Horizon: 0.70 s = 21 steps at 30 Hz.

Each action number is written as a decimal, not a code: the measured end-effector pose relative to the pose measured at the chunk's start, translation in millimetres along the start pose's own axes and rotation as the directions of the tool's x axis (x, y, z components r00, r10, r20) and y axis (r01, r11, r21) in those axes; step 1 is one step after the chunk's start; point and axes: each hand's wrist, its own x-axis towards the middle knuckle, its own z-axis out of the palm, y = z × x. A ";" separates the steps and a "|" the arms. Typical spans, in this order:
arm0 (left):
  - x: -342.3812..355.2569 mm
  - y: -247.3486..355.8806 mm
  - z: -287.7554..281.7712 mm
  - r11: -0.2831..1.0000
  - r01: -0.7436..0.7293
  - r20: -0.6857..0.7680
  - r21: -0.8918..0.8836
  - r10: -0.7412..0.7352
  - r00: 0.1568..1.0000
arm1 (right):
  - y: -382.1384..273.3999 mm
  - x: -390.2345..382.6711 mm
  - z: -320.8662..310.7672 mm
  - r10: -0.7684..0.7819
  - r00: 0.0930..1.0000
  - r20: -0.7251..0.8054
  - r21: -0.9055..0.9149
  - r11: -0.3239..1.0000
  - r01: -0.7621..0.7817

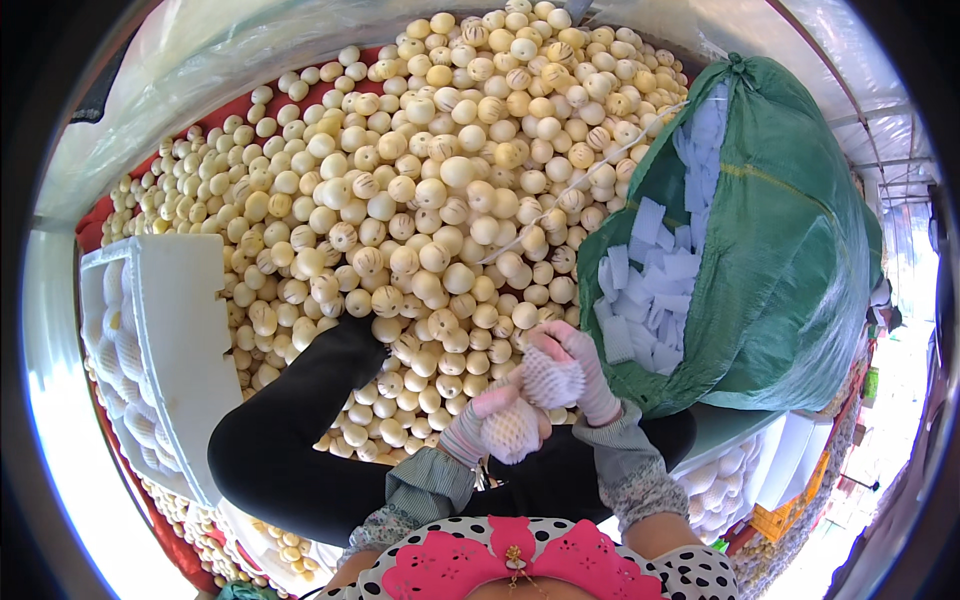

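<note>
In front of my lap both hands are close together, each closed around a round fruit in a white foam net. My left hand (468,425) grips one netted pepino melon (511,432), lower and nearer my body. My right hand (592,378) has its fingers wrapped over another netted pepino melon (553,382), a little higher and to the right. The nets hide most of both fruits. Beyond my hands spreads a large heap of bare pepino melons (440,200), pale cream, many with dark stripes.
To the right leans a green sack (780,230), its mouth showing many white foam nets (655,280). At left stands a white foam box (185,350) of netted fruit. Another box of netted melons (720,490) sits at lower right, near an orange crate (790,510). My bent leg (290,430) borders the heap.
</note>
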 end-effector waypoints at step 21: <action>22.8 -4.4 -15.0 0.970 -0.237 -0.457 0.059 0.237 0.857 | -32.8 336.5 65.6 -0.239 0.967 0.086 -0.948 0.278 0.153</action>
